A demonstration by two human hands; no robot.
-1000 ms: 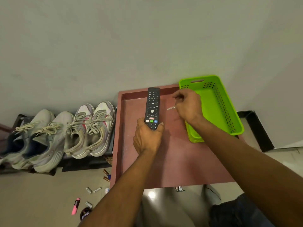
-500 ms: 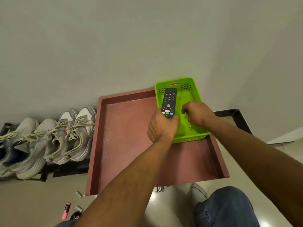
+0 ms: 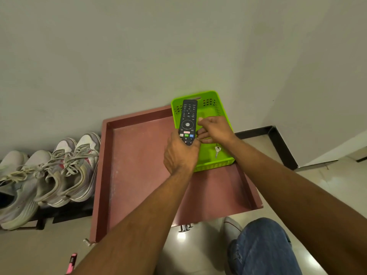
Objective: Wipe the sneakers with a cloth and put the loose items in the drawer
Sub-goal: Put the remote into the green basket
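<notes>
Open reddish-brown wooden drawer [image 3: 139, 165], pulled out from the wall. Bright green perforated plastic basket [image 3: 223, 114] sits in the drawer's far right corner.

Left hand [image 3: 179, 155] over the basket's near left edge, fingers and thumb curled round the lower end of a long black TV remote control [image 3: 188, 121]; the remote's top end points toward the wall, its body above the basket's left side.

Right hand [image 3: 215, 130] just right of the remote, above the basket interior. Fingers [image 3: 203, 133] loosely bent, slightly spread, holding nothing.

Small silver key [image 3: 217, 150] lies on the basket floor near its front wall, below the right wrist, clear of the fingers.

Left of the drawer: worn white-grey lace-up sneakers [image 3: 59, 167] in a row on a dark rack. Pink marker [image 3: 71, 262] on the floor, near the drawer's front left corner.
</notes>
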